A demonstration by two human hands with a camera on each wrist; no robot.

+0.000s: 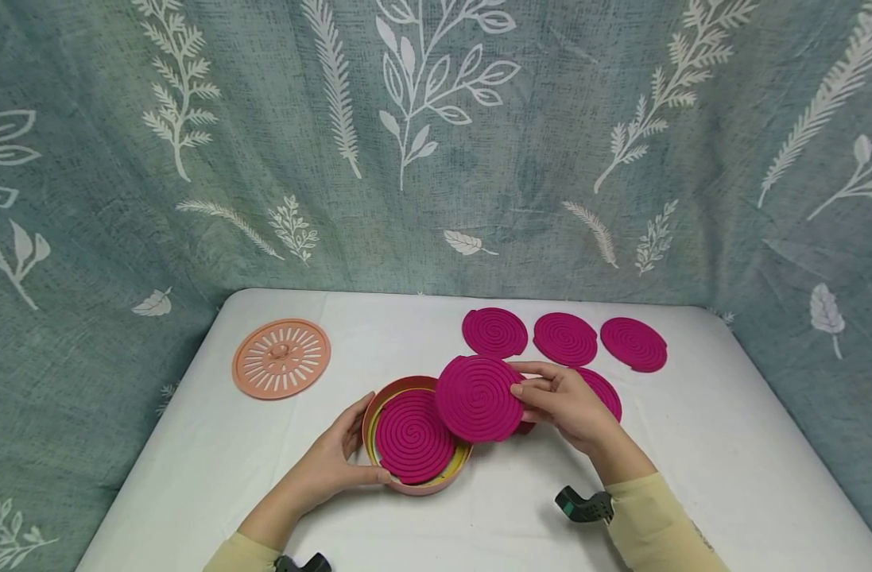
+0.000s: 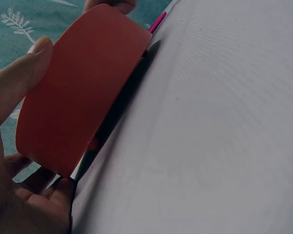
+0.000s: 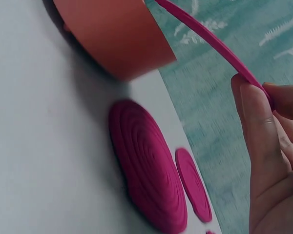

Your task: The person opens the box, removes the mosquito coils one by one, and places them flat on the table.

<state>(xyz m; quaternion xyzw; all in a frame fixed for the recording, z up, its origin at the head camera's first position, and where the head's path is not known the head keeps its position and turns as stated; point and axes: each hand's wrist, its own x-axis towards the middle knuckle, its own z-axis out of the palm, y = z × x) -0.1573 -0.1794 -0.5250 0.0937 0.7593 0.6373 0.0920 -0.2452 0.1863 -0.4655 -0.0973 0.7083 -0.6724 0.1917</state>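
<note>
My left hand (image 1: 331, 462) holds the side of a round orange mosquito coil holder (image 1: 420, 490), thumb at its near rim. In the left wrist view, the outside of the holder is tilted in that camera's picture. A magenta mosquito coil (image 1: 412, 437) lies inside, within a yellowish inner rim. Between thumb and fingers, my right hand (image 1: 563, 403) pinches another magenta coil (image 1: 477, 399) by its right edge. That coil is raised above the holder's right side and hides part of it. The right wrist view shows this held coil (image 3: 210, 36) nearly edge-on.
An orange slotted lid (image 1: 281, 359) lies at the table's back left. Along the back right are more magenta coils (image 1: 494, 332), (image 1: 565, 339) and a further coil (image 1: 633, 344). One coil (image 1: 598, 393) is partly covered by my right hand. A patterned curtain (image 1: 421, 222) hangs behind the white table.
</note>
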